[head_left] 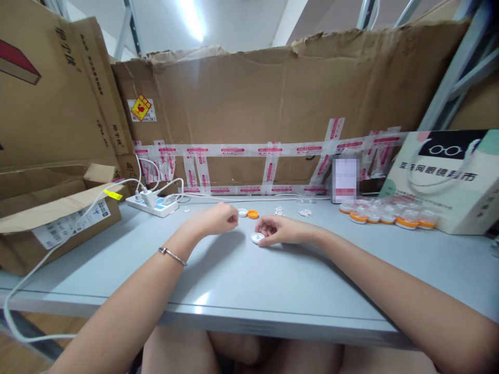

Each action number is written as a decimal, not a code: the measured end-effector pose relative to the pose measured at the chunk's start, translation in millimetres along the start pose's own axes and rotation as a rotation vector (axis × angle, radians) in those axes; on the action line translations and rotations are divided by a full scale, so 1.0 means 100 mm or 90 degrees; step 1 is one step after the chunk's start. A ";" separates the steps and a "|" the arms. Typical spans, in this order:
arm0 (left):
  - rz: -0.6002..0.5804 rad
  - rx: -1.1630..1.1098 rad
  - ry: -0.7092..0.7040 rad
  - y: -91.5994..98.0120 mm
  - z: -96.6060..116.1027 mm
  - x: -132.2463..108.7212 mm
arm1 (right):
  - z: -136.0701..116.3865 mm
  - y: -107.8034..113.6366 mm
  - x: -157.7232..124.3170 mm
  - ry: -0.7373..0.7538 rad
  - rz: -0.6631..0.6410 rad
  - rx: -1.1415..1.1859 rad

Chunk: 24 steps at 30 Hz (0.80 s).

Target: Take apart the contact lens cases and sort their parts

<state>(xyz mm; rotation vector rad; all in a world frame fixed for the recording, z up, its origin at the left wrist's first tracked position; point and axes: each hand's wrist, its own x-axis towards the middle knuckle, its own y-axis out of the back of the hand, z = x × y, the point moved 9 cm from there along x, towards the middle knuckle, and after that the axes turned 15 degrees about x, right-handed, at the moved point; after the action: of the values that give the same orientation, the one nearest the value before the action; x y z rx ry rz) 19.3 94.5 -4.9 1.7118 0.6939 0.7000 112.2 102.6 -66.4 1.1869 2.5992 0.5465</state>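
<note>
My right hand (277,229) has its thumb and fingers around the edge of a small white round disc (256,238), which rests at the table surface. My left hand (223,218) hovers to the left of it, fingers curled together; whatever they might pinch is hidden. Just behind the two hands lie a white round cap (242,213) and an orange round cap (253,214), side by side. Farther right, behind my right hand, are two little piles of small white parts (279,211) (305,213).
Several round cases with clear tops and orange-and-white bases (390,214) stand at right, before a paper bag (440,182). A phone (345,179) leans against the taped cardboard (249,104). At left are a power strip (154,205) with cables and an open carton (70,228).
</note>
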 end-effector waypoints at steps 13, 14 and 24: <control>0.065 -0.122 -0.141 -0.07 0.56 0.07 | -0.02 -0.02 0.04 0.067 -0.013 0.033; 0.066 -0.117 -0.134 -0.07 0.54 0.08 | -0.02 -0.02 0.04 0.065 -0.012 0.033; 0.060 -0.145 -0.124 -0.12 0.53 0.12 | 0.01 -0.02 0.06 0.038 -0.010 0.076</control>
<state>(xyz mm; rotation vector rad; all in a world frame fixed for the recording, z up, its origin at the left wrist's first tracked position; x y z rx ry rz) 65.9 73.6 -27.1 1.5837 0.3847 0.6408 107.3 106.2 -68.8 1.2029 2.7232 0.4356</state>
